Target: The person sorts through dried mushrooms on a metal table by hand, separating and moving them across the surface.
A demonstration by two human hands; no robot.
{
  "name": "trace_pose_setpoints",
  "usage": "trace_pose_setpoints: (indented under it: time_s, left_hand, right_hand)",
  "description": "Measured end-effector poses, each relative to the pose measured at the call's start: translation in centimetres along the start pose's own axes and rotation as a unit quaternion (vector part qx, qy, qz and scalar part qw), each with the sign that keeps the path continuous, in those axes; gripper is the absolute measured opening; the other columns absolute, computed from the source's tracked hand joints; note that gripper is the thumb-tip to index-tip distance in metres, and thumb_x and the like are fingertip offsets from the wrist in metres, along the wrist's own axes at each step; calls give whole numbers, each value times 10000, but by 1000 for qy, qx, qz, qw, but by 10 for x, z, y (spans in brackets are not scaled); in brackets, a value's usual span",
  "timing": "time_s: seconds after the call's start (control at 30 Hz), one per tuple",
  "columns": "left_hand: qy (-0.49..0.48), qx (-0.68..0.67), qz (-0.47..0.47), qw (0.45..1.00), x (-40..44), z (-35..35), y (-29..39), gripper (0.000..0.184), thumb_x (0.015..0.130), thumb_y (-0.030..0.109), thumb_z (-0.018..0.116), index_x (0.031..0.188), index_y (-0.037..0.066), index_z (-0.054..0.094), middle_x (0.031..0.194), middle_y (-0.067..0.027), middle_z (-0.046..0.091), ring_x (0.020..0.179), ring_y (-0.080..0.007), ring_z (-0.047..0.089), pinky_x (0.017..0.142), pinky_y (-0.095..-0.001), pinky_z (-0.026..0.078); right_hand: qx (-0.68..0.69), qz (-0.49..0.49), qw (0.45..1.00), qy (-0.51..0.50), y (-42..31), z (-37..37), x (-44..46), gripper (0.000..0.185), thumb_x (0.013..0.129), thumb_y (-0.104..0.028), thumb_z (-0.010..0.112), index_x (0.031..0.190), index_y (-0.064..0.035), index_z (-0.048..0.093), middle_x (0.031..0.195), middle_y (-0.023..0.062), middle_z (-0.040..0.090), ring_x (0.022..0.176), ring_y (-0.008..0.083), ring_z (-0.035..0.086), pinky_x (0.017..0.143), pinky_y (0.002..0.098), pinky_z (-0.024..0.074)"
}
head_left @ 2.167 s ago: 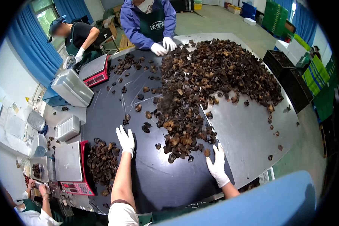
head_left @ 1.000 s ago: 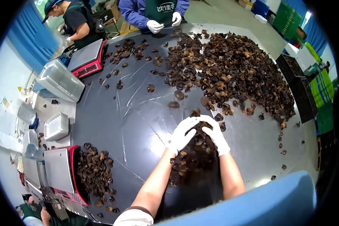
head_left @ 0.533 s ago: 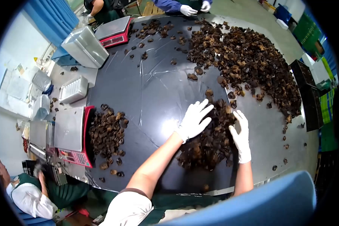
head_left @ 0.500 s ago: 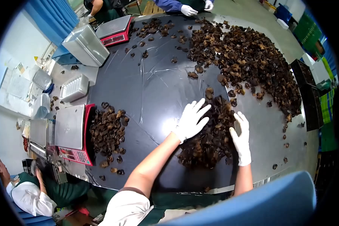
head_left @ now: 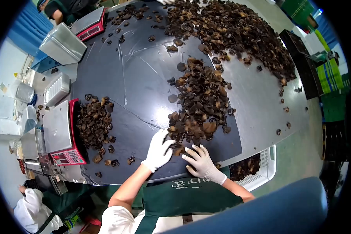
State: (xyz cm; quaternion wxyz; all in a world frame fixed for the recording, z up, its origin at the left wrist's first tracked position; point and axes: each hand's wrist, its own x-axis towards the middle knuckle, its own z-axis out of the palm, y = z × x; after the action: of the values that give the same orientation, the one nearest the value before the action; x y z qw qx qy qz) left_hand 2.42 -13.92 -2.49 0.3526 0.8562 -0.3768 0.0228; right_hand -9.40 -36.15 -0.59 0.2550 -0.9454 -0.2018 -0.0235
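A long heap of dark brown wood ear mushrooms [head_left: 201,99] lies on the black sheet in front of me. My left hand [head_left: 159,151], in a white glove, rests at the heap's near left end, fingers apart. Just to its right, my right hand [head_left: 202,163], also gloved, has its fingers stretched out toward the near end of the heap. A few mushroom pieces [head_left: 178,149] lie between the two hands. Neither hand grips anything.
A larger mushroom heap [head_left: 238,35] covers the far right. On the left, a smaller heap [head_left: 94,124] sits beside a red scale [head_left: 60,126]; another scale [head_left: 90,23] stands farther back. A white basket [head_left: 267,167] with mushrooms is below the right edge. Co-workers stand around.
Both hands have moved from the sides of the near heap back to its near end. The heap now looks longer and more spread out. My view has shifted too.
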Motion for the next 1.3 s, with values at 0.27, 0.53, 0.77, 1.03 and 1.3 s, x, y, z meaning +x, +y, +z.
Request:
trace_pose_setpoints:
  time_s: [0.27, 0.53, 0.77, 1.03, 1.3]
  left_hand:
    - [27, 98, -34, 994, 25, 3, 32, 533, 821, 334, 684, 1322, 166, 614, 1520, -197, 390, 1396, -481, 308, 1139, -632, 213]
    - [-12, 168, -143, 975, 2, -26, -15, 557, 764, 384, 728, 1260, 158, 614, 1545, -218, 344, 1408, -528, 255, 1106, -700, 179]
    - [34, 125, -193, 973, -65, -54, -48, 593, 776, 225, 764, 1318, 84, 569, 1531, -253, 346, 1402, -475, 317, 1148, -548, 269]
    - [79, 64, -189, 977, -61, -44, -3, 490, 806, 123, 708, 1281, 73, 600, 1490, -229, 410, 1358, -431, 391, 1127, -517, 316]
    - [53, 137, -208, 967, -77, -41, 15, 426, 849, 133, 656, 1273, 123, 622, 1434, -166, 493, 1331, -402, 440, 1146, -583, 253]
  right_hand:
    - [-109, 207, 950, 206, 32, -17, 43, 633, 781, -310, 732, 1366, -138, 563, 1437, 205, 456, 1309, 467, 397, 1080, 599, 294]
    - [-14, -24, 1000, 1, -7, -3, 23, 468, 774, -269, 738, 1218, -165, 631, 1392, 119, 517, 1324, 406, 409, 1100, 590, 324]
    - [5, 84, 995, 45, 10, -38, -11, 677, 682, -299, 813, 1284, -87, 590, 1404, 189, 482, 1313, 418, 419, 1110, 563, 309]
    - [-69, 138, 987, -31, -4, -12, 19, 960, 656, -460, 830, 1454, -91, 444, 1539, 259, 264, 1416, 528, 201, 1114, 716, 149]
    - [-73, -17, 997, 7, -26, -3, 51, 360, 761, -244, 742, 1107, -163, 681, 1008, -39, 638, 964, 193, 546, 928, 416, 355]
